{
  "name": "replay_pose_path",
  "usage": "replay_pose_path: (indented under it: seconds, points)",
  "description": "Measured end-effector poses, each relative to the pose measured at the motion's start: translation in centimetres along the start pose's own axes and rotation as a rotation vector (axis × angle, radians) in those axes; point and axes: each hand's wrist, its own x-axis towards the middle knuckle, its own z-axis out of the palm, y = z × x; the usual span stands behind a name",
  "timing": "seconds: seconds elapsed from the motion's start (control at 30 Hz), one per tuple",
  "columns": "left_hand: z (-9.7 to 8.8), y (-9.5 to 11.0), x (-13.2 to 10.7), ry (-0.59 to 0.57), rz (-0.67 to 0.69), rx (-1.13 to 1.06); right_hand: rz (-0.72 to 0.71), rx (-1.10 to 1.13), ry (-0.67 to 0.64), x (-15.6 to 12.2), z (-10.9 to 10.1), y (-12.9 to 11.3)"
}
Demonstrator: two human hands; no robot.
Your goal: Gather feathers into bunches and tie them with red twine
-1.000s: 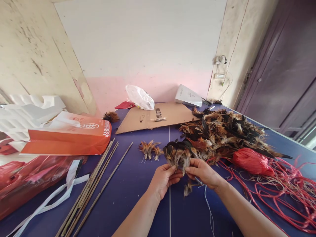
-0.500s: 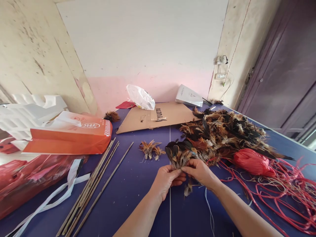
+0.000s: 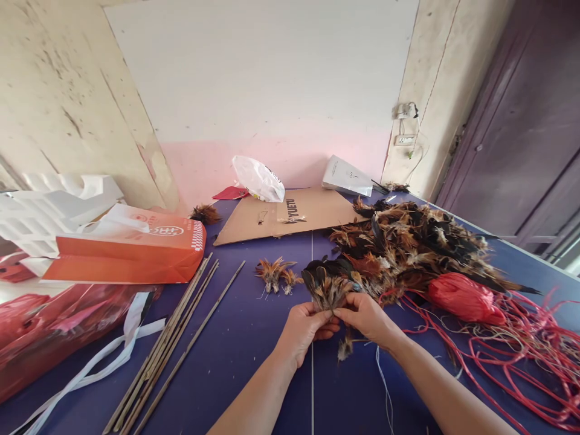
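Observation:
Between my two hands is a small bunch of brown and black feathers (image 3: 327, 291), fanned out away from me. My left hand (image 3: 308, 329) is closed, pinching the quill ends from the left. Closed on the same bunch from the right, my right hand (image 3: 366, 317) grips near the base with thumb and fingers. A loose grey feather (image 3: 345, 349) lies just below the hands. Two small tied feather tufts (image 3: 272, 275) rest on the table beyond my left hand. Behind my right hand spreads a large heap of feathers (image 3: 412, 241).
On the blue table (image 3: 217, 362) lie thin sticks (image 3: 172, 344) and an orange paper bag (image 3: 131, 251) at left. Tangled red plastic twine (image 3: 466, 297) lies at right, white thread (image 3: 385, 386) near my right forearm. A flat cardboard piece (image 3: 254, 220) sits farther back.
Almost nothing differs. The feather bunch and my fingers have shifted very slightly; both hands keep their hold.

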Motion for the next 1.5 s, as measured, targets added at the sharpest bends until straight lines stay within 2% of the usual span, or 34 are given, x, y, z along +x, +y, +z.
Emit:
replay_pose_path:
  seconds: [0.2, 0.53, 1.0, 1.23, 1.5]
  points:
    - [0.14, -0.03, -0.22, -0.056, 0.033, -0.006, -0.011, 0.029, 0.005, -0.1, 0.28, 0.1]
    - [0.05, -0.33, 0.09, -0.06, -0.063, -0.229, 0.053, 0.172, -0.015, 0.21, 0.41, 0.89]
    - [0.26, -0.12, -0.21, -0.071, 0.021, -0.048, 0.074, 0.3, 0.004, 0.27, 0.68, 0.66]
    - [0.45, -0.13, -0.25, -0.035, 0.036, -0.065, 0.088, 0.284, 0.015, 0.37, 0.66, 0.77]
    - [0.5, -0.41, -0.13, -0.017, 0.005, -0.136, 0.039, 0.249, 0.004, 0.35, 0.53, 0.78]
